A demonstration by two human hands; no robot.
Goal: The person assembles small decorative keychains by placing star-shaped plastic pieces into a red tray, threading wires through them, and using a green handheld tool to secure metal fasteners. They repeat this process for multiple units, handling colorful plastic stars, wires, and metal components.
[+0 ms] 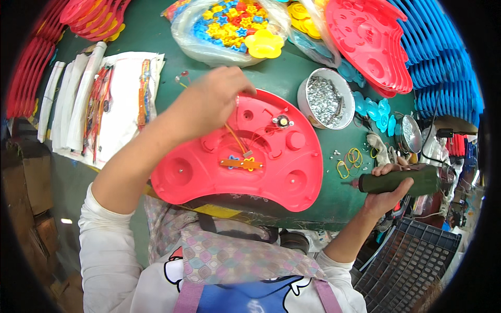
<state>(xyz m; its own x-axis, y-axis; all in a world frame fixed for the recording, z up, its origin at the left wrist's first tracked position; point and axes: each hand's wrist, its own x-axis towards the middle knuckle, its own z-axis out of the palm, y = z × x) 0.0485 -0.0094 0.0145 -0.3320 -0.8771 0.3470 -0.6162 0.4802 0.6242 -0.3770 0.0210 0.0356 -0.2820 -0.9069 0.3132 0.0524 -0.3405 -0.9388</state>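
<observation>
A red plastic shell [203,175], curved like a bean, lies hollow side up in front of me. In it sit a narrow orange circuit board [241,164], a small round part with a dark centre [282,122] and thin wires [236,137] running up toward my left hand. My left hand [222,94] is over the shell's far left edge, fingers curled together; what they hold is hidden. Small clear bulbs on wires [182,81] show just beyond it. At the right, my right hand [389,194] grips a dark green electric screwdriver [399,181], its bit pointing left.
A white bowl of screws [326,99] stands right of the shell, near rubber bands [355,156]. Behind is a bag of coloured plastic pieces [229,26]. Stacked red shells [365,36] and blue parts [443,68] fill the far right. Wire bundles [143,94] lie left.
</observation>
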